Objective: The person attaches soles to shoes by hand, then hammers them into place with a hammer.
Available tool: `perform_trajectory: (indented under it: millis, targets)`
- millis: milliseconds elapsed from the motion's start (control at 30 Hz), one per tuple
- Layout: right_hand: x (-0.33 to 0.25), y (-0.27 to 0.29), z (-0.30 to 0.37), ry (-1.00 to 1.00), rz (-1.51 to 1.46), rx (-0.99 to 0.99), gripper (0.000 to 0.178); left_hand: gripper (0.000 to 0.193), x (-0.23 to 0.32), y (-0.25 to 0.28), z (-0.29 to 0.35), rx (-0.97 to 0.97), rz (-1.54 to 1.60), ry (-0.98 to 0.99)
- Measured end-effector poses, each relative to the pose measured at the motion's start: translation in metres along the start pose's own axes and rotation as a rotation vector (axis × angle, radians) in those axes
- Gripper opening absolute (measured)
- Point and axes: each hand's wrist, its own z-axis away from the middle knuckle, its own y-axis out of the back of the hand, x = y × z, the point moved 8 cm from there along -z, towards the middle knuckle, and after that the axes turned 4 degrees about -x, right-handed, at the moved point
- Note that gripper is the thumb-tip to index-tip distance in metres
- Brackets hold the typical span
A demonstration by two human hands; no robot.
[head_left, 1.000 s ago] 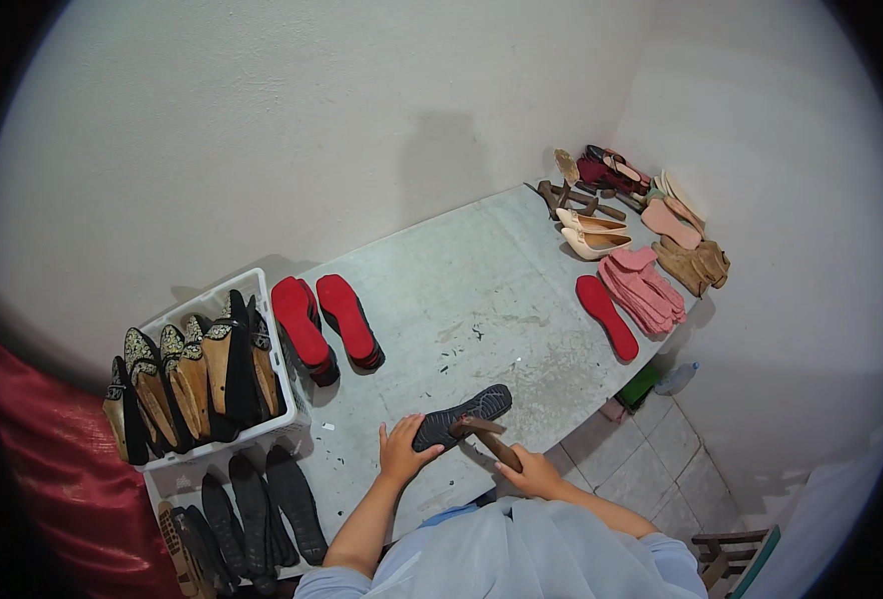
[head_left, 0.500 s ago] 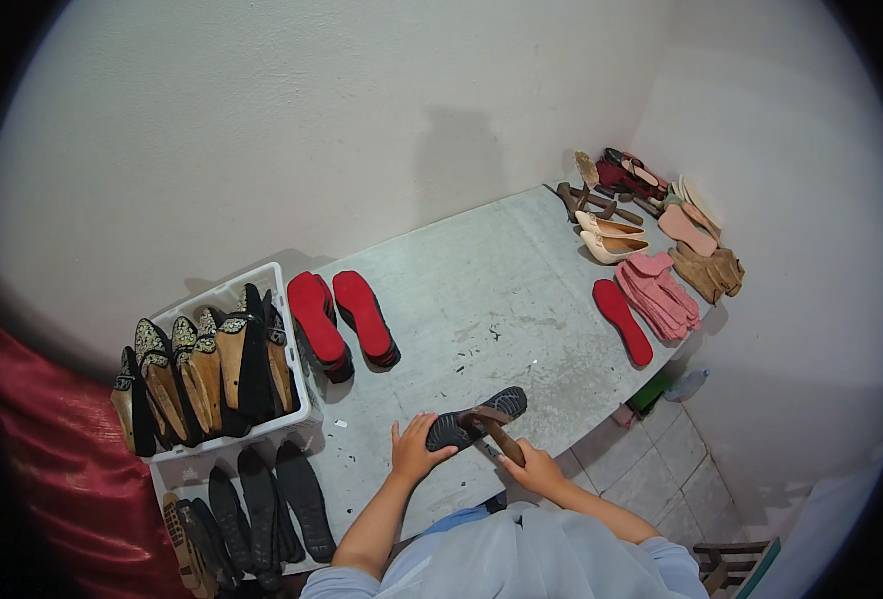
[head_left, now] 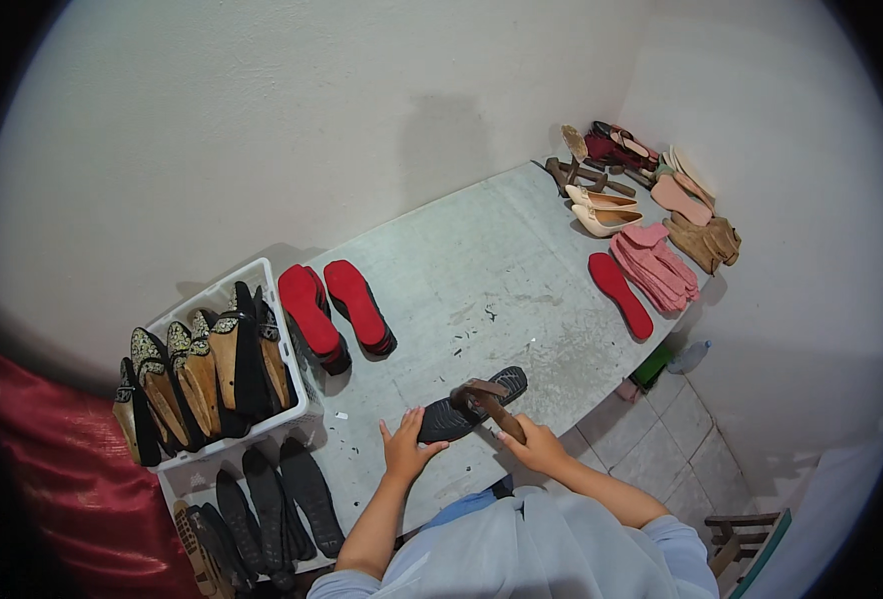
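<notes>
A black patterned shoe sole (head_left: 443, 423) lies on the table in front of me. My left hand (head_left: 405, 449) steadies its left end, the thumb along the near edge and the index finger at the far side. My right hand (head_left: 535, 446) is wrapped round the wooden handle of a hammer (head_left: 478, 396). The hammer's brown head is over the middle of the sole and hides part of it. Whether the head touches the sole, I cannot tell.
A white crate (head_left: 299, 374) holds several decorated black shoes. Red-topped soles (head_left: 358, 299) stand in stacks beside it, black soles (head_left: 309, 496) below it. At far right are cream shoes (head_left: 606, 215), pink gloves (head_left: 656, 272), a red insole (head_left: 621, 296) and tools (head_left: 589, 178).
The hammer head has shifted slightly left and up over the sole. The sole still lies under my left hand, and the whole view has shifted a little.
</notes>
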Motion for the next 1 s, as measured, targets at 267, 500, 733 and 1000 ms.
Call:
perform_trajectory:
  millis: [267, 500, 733, 1000]
  targets:
    - [-0.009, -0.006, -0.006, 0.079, 0.129, -0.001, 0.039, 0.079, -0.005, 0.0, 0.002, -0.06, 0.065, 0.016]
    - [-0.01, -0.021, -0.008, 0.099, 0.191, -0.013, 0.04, 0.078, 0.0, 0.003, -0.001, -0.041, 0.078, 0.013]
    - [-0.009, -0.027, -0.008, 0.163, 0.204, -0.009, 0.04, 0.08, -0.002, 0.008, -0.004, -0.011, 0.099, 0.028]
    - [-0.011, -0.027, -0.008, 0.164, 0.249, -0.085, 0.04, 0.078, -0.003, 0.017, -0.004, 0.02, 0.042, 0.021]
